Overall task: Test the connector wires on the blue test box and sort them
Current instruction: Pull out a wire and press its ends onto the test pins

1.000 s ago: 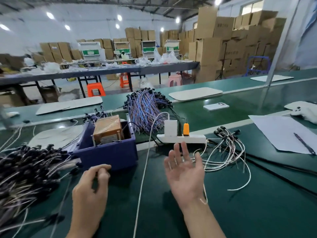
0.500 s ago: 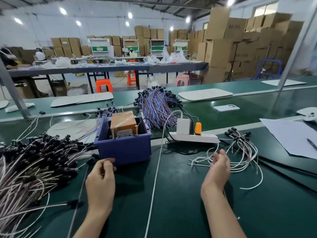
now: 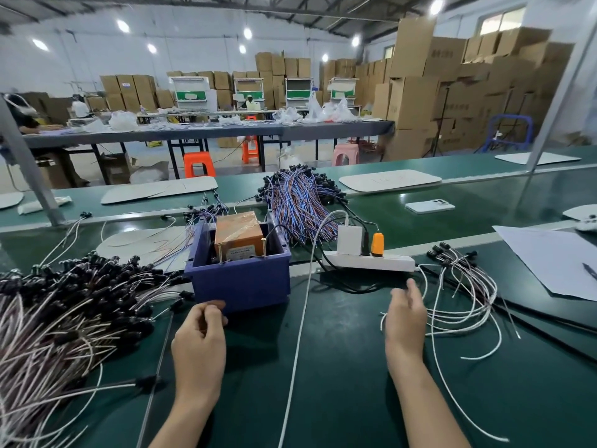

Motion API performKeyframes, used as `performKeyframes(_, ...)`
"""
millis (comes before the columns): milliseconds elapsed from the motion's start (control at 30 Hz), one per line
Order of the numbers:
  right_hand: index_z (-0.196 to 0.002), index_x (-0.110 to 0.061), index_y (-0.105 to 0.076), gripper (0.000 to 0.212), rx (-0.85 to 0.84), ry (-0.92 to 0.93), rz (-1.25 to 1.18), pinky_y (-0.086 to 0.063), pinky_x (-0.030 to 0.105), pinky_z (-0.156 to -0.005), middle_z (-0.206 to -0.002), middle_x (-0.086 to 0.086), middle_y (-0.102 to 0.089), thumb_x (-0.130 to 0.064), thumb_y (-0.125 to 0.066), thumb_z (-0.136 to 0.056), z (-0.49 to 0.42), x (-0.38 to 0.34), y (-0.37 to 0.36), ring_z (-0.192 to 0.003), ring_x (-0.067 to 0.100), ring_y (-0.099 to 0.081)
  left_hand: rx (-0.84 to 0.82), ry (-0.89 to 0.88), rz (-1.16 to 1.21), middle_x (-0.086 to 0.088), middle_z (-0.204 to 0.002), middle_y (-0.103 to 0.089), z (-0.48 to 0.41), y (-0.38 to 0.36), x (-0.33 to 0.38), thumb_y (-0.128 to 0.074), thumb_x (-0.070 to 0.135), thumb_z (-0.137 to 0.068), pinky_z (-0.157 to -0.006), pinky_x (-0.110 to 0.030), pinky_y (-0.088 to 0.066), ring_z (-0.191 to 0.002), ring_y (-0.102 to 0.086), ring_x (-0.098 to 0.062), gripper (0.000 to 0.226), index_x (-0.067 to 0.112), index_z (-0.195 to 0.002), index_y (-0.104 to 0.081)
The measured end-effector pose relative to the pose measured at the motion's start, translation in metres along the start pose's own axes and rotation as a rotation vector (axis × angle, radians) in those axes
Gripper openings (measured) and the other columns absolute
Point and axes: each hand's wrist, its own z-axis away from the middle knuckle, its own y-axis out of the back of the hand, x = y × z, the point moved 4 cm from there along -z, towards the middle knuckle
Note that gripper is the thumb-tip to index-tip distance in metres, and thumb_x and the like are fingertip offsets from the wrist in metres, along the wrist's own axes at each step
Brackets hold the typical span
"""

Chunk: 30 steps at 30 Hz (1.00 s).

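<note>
Where the frame centres, I log one blue box (image 3: 240, 282), open-topped, holding an orange-brown taped block (image 3: 239, 236) and two upright brass pins (image 3: 263, 248). My left hand (image 3: 200, 344): fingers curled at the box's front wall; whether it grips anything, I cannot tell. My right hand (image 3: 405, 320): back to camera, beside loose white wires (image 3: 465, 287) at right; grip unreadable. Black-tipped wire pile (image 3: 64, 305), lower left. Purple-blue bundle (image 3: 300, 205), behind the box.

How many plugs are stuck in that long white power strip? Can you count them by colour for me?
White plug: 1
Black plug: 1
Orange plug: 1
Total in the power strip: 3
</note>
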Motion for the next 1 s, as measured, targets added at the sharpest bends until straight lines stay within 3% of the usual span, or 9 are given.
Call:
performKeyframes(133, -0.157, -0.026, -0.035, 0.058, 0.104, 0.086, 0.037, -0.013, 0.029, -0.117, -0.167, -0.009, -0.020, -0.019, -0.043, -0.100, 0.004, -0.005, 0.007, -0.153, 0.007, -0.015, 0.003, 0.006, -0.009, 0.004, -0.077, -0.068, -0.001, 0.000, 0.000, -0.049, 0.018, -0.102, -0.047, -0.015, -0.036, -0.051, -0.050, -0.004, 0.024, 0.028, -0.089, -0.068)
performKeyframes(200, -0.152, -0.027, -0.043, 0.053, 0.096, 0.201, 0.096, -0.012, 0.025, -0.116, -0.166, -0.009, -0.025, -0.015, -0.043, -0.100, 0.011, -0.007, 0.005, -0.153, 0.003, -0.013, 0.005, 0.007, -0.018, 0.005, -0.076, -0.068, -0.001, 0.000, 0.000, -0.049, 0.018, -0.102, -0.047, -0.015, -0.036, -0.051, -0.050, -0.004, 0.024, 0.028, -0.089, -0.068)
performKeyframes(267, -0.143, -0.022, -0.053, 0.047, 0.077, 0.376, 0.188, -0.017, 0.021, -0.115, -0.156, -0.004, -0.042, -0.009, -0.042, -0.099, 0.022, -0.012, -0.001, -0.152, 0.009, -0.022, 0.003, 0.006, -0.021, 0.005, -0.075, -0.068, -0.001, -0.001, 0.000, -0.050, 0.018, -0.102, -0.049, -0.014, -0.037, -0.054, -0.052, -0.003, 0.025, 0.029, -0.089, -0.068)
performKeyframes(400, -0.120, -0.011, -0.067, 0.039, 0.056, 0.822, 0.407, -0.026, 0.046, -0.122, -0.117, -0.004, -0.065, -0.005, -0.042, -0.091, 0.057, -0.026, -0.019, -0.132, 0.024, -0.051, 0.010, 0.015, -0.022, 0.006, -0.077, -0.068, 0.000, -0.002, 0.002, -0.050, 0.018, -0.102, -0.063, -0.024, -0.043, -0.065, -0.057, -0.001, 0.025, 0.029, -0.089, -0.067)
performKeyframes(500, -0.113, -0.015, -0.068, 0.036, -0.011, 0.972, 0.493, -0.023, 0.039, -0.123, -0.105, -0.001, -0.067, -0.009, -0.040, -0.091, 0.074, -0.028, -0.031, -0.121, 0.021, -0.056, 0.046, 0.020, -0.006, 0.007, -0.081, -0.068, 0.000, 0.001, 0.004, -0.049, 0.016, -0.102, -0.065, -0.016, -0.043, -0.072, -0.059, 0.002, 0.025, 0.033, -0.090, -0.064)
performKeyframes(633, -0.111, -0.021, -0.065, 0.031, -0.367, 0.992, 0.486, -0.044, 0.026, -0.090, -0.092, -0.011, -0.061, -0.014, -0.042, -0.092, 0.098, -0.023, -0.051, -0.092, 0.010, -0.056, 0.107, 0.032, 0.006, 0.006, -0.100, -0.062, -0.001, 0.006, 0.007, -0.050, 0.011, -0.101, -0.071, -0.014, -0.042, -0.084, -0.057, 0.001, 0.020, 0.028, -0.105, -0.061)
performKeyframes(700, -0.112, -0.025, -0.066, 0.029, -0.533, 0.966, 0.534, -0.047, 0.024, -0.081, -0.090, -0.018, -0.058, -0.012, -0.048, -0.093, 0.107, -0.017, -0.060, -0.088, 0.007, -0.056, 0.154, -0.055, -0.131, 0.004, -0.104, -0.057, -0.004, 0.014, 0.010, -0.053, 0.007, -0.098, -0.080, -0.024, -0.043, -0.091, -0.056, -0.001, 0.019, 0.021, -0.107, -0.062)
performKeyframes(833, -0.113, -0.026, -0.068, 0.035, -0.678, 0.929, 0.590, -0.053, 0.028, -0.080, -0.090, -0.019, -0.059, -0.001, -0.058, -0.092, 0.116, -0.013, -0.071, -0.088, 0.007, -0.060, 0.200, -0.165, -0.711, -0.018, -0.110, -0.060, -0.018, 0.038, 0.004, -0.066, 0.003, -0.086, -0.084, -0.049, -0.043, -0.100, -0.057, -0.039, 0.027, 0.004, -0.112, -0.067)
performKeyframes(1000, -0.114, -0.025, -0.068, 0.032, -0.757, 0.952, 0.645, -0.052, 0.029, -0.082, -0.091, -0.016, -0.062, -0.003, -0.056, -0.094, 0.122, -0.016, -0.094, -0.085, 0.007, -0.059, -0.014, -0.132, -1.072, -0.006, -0.147, -0.047, -0.023, 0.031, -0.010, -0.053, 0.025, -0.098, -0.096, -0.044, -0.039, -0.122, -0.050, -0.031, 0.033, 0.020, -0.129, -0.060)
